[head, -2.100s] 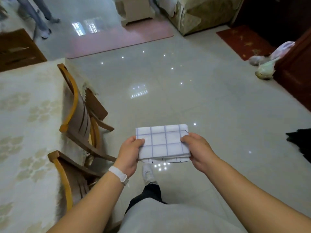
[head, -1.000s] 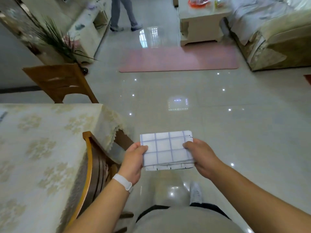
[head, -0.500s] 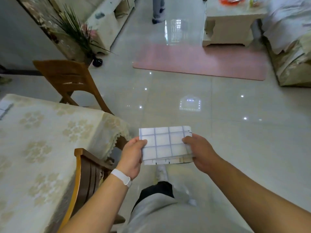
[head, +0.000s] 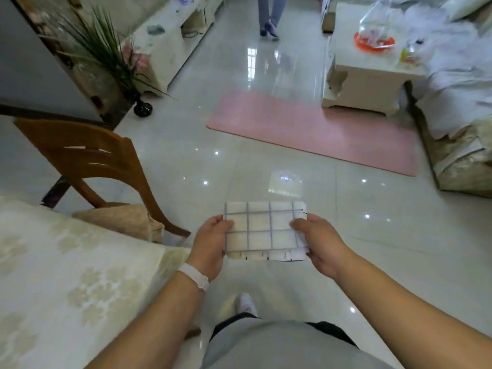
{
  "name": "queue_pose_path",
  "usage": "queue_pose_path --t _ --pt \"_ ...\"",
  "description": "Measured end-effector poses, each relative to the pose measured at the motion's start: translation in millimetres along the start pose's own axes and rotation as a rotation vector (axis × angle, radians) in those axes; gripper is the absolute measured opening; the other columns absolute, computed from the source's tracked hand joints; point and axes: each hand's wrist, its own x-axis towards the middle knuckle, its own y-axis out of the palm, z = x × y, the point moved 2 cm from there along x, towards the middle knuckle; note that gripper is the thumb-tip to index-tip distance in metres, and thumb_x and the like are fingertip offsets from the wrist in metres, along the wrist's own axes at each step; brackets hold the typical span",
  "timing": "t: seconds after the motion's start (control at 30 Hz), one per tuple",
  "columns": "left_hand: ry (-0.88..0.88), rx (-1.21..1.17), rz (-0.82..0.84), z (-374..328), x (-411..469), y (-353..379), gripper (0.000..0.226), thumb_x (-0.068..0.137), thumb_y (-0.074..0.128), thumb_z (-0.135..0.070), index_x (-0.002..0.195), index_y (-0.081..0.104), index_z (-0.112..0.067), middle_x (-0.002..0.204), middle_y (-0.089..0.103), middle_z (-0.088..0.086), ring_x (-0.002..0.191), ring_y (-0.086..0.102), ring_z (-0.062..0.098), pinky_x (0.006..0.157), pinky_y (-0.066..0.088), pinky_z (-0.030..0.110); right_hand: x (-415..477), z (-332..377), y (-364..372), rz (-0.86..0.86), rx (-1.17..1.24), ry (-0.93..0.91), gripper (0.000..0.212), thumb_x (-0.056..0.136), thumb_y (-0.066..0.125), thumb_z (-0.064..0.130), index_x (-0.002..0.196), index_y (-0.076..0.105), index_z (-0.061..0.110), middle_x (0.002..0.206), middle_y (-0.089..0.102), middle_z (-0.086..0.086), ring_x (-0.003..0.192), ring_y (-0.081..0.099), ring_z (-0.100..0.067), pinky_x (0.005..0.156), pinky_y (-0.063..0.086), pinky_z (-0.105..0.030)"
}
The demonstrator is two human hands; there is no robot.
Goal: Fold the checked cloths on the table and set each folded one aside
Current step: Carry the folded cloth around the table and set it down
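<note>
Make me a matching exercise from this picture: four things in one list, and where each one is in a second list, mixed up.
Things:
1. checked cloth
2. pink mat
3. wooden chair
4. white wristband

Places:
A. flat on the floor in front of the low table
B. around the left wrist
C. held between the left hand and the right hand
D. beside the cloth-covered table

Pairs: 1-C, 2-A, 3-D, 4-B.

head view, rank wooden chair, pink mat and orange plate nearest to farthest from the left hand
From the left hand:
1. wooden chair, just to its left
2. pink mat, ahead on the floor
3. orange plate, on the low table, far right
</note>
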Motion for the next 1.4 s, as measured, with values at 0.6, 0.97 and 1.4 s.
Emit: queue_pose_path --t 0.6,0.97,1.4 --pt "-0.009 -0.149 -0.279 -116 164 -75 0.018 0.092 0.057 -0.010 0.108 0.064 -0.008 0.105 0.069 0.019 0.096 0.066 0.035 0.082 0.057 0.048 188 107 163 0.263 -0.118 0.078 0.013 0.093 0.056 0.009 0.086 0.065 0.017 0.072 0.069 0.000 0.061 0.066 -0.015 0.047 0.045 -0.018" --pt "0.008 -0.125 -0.452 -238 283 -47 0.010 0.095 0.053 -0.016 0.102 0.061 -0.017 0.100 0.065 0.011 0.089 0.063 0.029 0.077 0.055 0.044 344 211 228 0.356 -0.224 0.154 0.015 0.087 0.059 0.010 0.100 0.068 0.010 0.105 0.069 -0.018 0.100 0.065 -0.039 0.083 0.053 -0.050" --pt "0.117 -0.195 -0.543 -340 388 -85 0.012 0.094 0.055 -0.014 0.099 0.065 -0.019 0.097 0.066 0.010 0.089 0.062 0.028 0.078 0.054 0.044 455 297 349 0.499 -0.305 0.129 0.015 0.089 0.055 0.011 0.098 0.067 0.013 0.098 0.069 -0.014 0.088 0.065 -0.032 0.069 0.049 -0.036"
